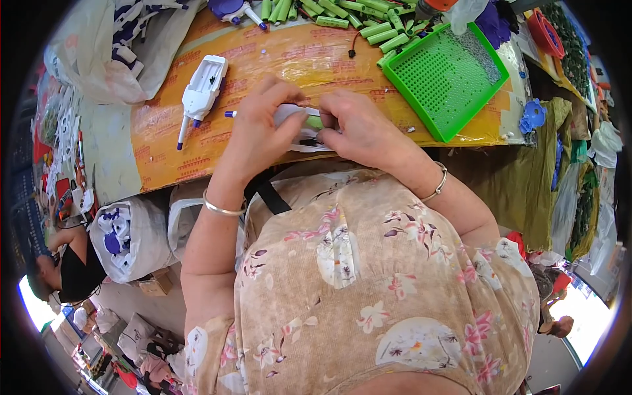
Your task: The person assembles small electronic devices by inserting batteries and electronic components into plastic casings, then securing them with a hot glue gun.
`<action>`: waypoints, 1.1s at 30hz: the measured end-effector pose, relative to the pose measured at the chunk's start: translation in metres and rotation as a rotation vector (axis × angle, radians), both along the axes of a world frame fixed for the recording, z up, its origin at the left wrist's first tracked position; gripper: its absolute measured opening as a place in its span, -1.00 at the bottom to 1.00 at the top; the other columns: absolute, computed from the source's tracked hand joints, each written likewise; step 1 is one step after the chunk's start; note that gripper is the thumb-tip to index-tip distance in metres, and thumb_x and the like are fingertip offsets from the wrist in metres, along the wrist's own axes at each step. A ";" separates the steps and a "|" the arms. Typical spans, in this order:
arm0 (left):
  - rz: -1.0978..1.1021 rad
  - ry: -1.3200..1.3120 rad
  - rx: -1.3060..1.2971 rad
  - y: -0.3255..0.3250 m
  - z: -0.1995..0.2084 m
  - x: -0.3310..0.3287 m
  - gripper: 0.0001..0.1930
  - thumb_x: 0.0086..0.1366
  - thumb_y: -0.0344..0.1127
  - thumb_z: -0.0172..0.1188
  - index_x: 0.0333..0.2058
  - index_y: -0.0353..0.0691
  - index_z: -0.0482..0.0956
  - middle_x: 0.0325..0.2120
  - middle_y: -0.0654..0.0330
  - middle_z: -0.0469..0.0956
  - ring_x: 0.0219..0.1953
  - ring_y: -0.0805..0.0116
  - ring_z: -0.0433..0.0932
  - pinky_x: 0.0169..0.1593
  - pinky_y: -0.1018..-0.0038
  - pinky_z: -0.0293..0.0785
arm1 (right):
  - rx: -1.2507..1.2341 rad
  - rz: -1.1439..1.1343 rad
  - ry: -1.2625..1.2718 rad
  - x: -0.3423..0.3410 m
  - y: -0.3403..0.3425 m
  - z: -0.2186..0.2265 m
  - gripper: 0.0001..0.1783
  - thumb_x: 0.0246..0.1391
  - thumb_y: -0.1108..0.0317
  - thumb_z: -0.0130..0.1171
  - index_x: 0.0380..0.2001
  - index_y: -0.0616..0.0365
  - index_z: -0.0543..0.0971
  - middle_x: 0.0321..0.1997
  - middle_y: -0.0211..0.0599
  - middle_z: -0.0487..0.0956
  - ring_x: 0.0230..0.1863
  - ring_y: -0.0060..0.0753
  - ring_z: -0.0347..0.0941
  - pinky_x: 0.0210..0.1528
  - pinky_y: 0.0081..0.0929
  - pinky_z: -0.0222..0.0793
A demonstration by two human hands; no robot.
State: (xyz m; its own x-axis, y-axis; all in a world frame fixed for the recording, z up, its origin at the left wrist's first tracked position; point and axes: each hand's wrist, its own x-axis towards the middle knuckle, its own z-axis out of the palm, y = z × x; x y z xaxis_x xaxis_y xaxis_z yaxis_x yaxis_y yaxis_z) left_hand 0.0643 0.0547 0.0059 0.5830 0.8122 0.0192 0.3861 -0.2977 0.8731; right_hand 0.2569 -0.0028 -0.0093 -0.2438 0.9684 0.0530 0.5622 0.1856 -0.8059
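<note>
Bench (276, 56) covered in orange tape is the big thing here; bright green perforated tray (431, 85) sits on it off to the right, set at a slant; heap of green cells (377, 29) up along the far edge; a spare white housing (205, 89) lies loose to the left, its stem pointing back toward the near edge. The held housing (288, 114) is between the two hands, close to the bench's front edge, long axis running roughly left to right; its wider part looks open and sits over by the right hand (362, 125), so I'd call that hand the nearer one to whatever goes on inside; the narrow end seems to run out under the left hand (266, 122). Left is half curled, thumb and fingers grasping the housing around its middle; right is more bunched up, fingertips and thumb close together at the open part and touching a green piece (315, 122), though honestly can't tell if it's pinching that or just pressing it down; smallest bit is the purple tip (230, 114), poking out just left of the left hand.
</note>
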 end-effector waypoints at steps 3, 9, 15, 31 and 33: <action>-0.081 0.091 0.341 -0.013 -0.001 -0.004 -0.67 -0.03 -0.45 0.38 -0.24 -0.29 0.54 -0.20 0.12 0.48 -0.08 0.12 0.46 0.01 0.33 0.38 | -0.083 -0.006 0.078 0.003 -0.003 -0.001 -0.86 -0.19 0.45 0.23 -0.51 0.26 0.49 -0.44 -0.01 0.51 -0.32 0.08 0.45 -0.26 -0.09 0.37; -0.069 0.264 0.297 -0.020 0.001 0.000 -0.64 -0.08 -0.40 0.39 -0.29 -0.25 0.46 -0.28 0.12 0.43 -0.09 0.04 0.38 0.04 0.25 0.27 | -0.285 -0.002 0.390 0.017 -0.004 0.004 -0.87 0.02 0.43 0.23 -0.43 0.29 0.53 -0.47 -0.17 0.51 -0.41 -0.34 0.42 -0.32 -0.41 0.36; -0.066 0.359 0.262 -0.013 0.002 0.008 -0.66 -0.07 -0.38 0.38 -0.32 -0.22 0.44 -0.32 0.12 0.39 -0.09 0.05 0.36 0.03 0.20 0.25 | -0.232 -0.178 0.381 0.029 -0.009 0.005 -0.86 0.14 0.43 0.20 -0.34 0.32 0.56 -0.42 -0.22 0.56 -0.38 -0.48 0.44 -0.29 -0.48 0.38; -0.127 0.037 0.507 -0.023 -0.020 -0.008 -0.77 -0.05 -0.38 0.43 -0.33 -0.06 0.69 -0.17 0.12 0.51 -0.03 0.06 0.44 0.09 0.11 0.30 | 0.291 -0.056 -0.199 0.032 0.063 0.035 -0.85 0.06 0.41 0.21 -0.31 0.25 0.55 -0.36 -0.06 0.53 -0.31 0.00 0.50 -0.24 -0.19 0.42; -0.126 0.039 0.547 -0.023 -0.021 -0.008 -0.79 -0.01 -0.36 0.42 -0.33 -0.08 0.69 -0.17 0.10 0.51 -0.03 0.05 0.44 0.11 0.08 0.28 | 0.363 -0.077 -0.327 0.038 0.097 0.036 -0.84 0.06 0.41 0.18 -0.28 0.22 0.57 -0.29 -0.04 0.53 -0.22 0.05 0.50 -0.14 -0.15 0.44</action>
